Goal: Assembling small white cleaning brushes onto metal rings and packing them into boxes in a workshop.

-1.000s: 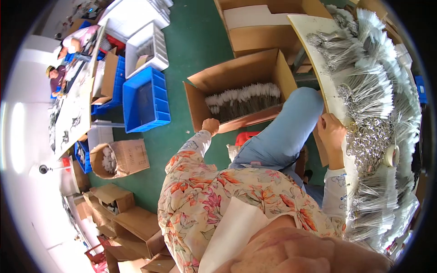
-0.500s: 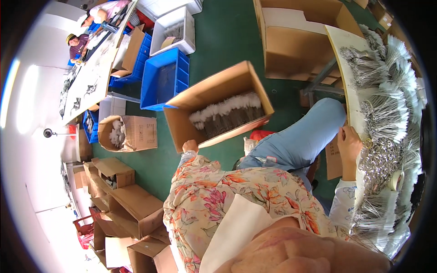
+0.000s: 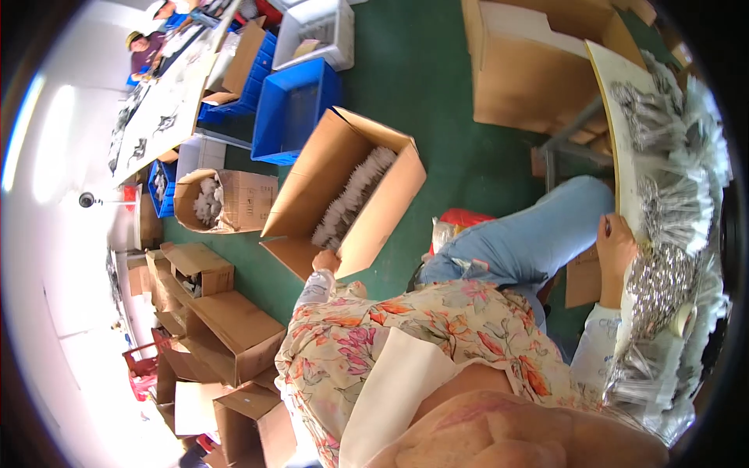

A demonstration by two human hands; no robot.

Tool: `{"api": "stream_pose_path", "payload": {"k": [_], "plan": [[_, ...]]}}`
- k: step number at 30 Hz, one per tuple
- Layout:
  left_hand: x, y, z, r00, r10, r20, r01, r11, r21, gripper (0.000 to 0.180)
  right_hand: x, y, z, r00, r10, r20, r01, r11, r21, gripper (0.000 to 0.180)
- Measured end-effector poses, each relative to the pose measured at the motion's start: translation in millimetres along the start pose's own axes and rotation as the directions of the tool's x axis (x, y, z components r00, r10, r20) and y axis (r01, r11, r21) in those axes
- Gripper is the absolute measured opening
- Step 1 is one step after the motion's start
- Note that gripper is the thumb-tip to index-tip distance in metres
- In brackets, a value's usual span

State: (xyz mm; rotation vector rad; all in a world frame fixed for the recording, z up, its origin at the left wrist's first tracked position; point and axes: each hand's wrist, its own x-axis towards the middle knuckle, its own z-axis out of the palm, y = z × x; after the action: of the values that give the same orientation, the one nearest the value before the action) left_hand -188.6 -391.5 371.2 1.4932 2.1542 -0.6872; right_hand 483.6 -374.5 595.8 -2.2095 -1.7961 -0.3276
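My left hand (image 3: pixel 326 261) is closed on the near rim of an open cardboard box (image 3: pixel 384 222) on the floor. Inside stands a row of white fuzzy tufts (image 3: pixel 355 195), which look like brush heads; their lower ends are hidden. My right hand (image 3: pixel 616 248) is at the edge of the table (image 3: pixel 612 144) on the right, its fingers curled against that edge. Beside it on the tabletop lie a heap of shiny wire loops (image 3: pixel 663 285) and bundles of thin wire-stemmed brushes (image 3: pixel 671 207) with pale bristles.
A blue crate (image 3: pixel 292 109) and a white crate (image 3: pixel 316 35) stand beyond the box. A carton of white tufts (image 3: pixel 242 199) is to its left, with stacked cartons (image 3: pixel 234 327) nearer. A large carton (image 3: pixel 530 86) stands far right. Two people work at a table (image 3: pixel 175 97).
The cardboard box has swung counter-clockwise, its far end now pointing up and right. My left hand stays at its near rim. My right hand remains by the table edge; the whole view has shifted slightly.
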Motion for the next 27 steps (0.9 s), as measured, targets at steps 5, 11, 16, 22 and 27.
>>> {"api": "stream_pose_path", "payload": {"k": [5, 11, 16, 22, 27], "plan": [[7, 33, -21, 0.986, 0.099, -0.136, -0.096, 0.995, 0.028, 0.03, 10, -11, -8, 1.0, 0.014, 0.001, -0.014, 1.0, -0.004, 0.013], [64, 119, -59, 0.952, 0.241, -0.19, -0.237, 0.97, 0.047, 0.04, 11, -8, -5, 1.0, -0.001, -0.023, 0.001, 1.0, 0.012, 0.015], [123, 225, -98, 0.933, 0.25, -0.26, -0.26, 0.966, -0.006, 0.047, 5, -12, -7, 0.998, 0.034, -0.048, -0.032, 0.999, 0.034, 0.014], [247, 314, -150, 0.844, 0.294, -0.449, -0.351, 0.935, -0.047, 0.038, 15, -28, -13, 0.993, 0.059, -0.103, -0.052, 0.996, 0.07, 0.013], [211, 476, -172, 0.97, 0.243, -0.013, -0.117, 0.419, -0.901, 0.025, 3, -13, -12, 0.987, 0.159, -0.037, -0.159, 0.987, -0.009, 0.011]]}}
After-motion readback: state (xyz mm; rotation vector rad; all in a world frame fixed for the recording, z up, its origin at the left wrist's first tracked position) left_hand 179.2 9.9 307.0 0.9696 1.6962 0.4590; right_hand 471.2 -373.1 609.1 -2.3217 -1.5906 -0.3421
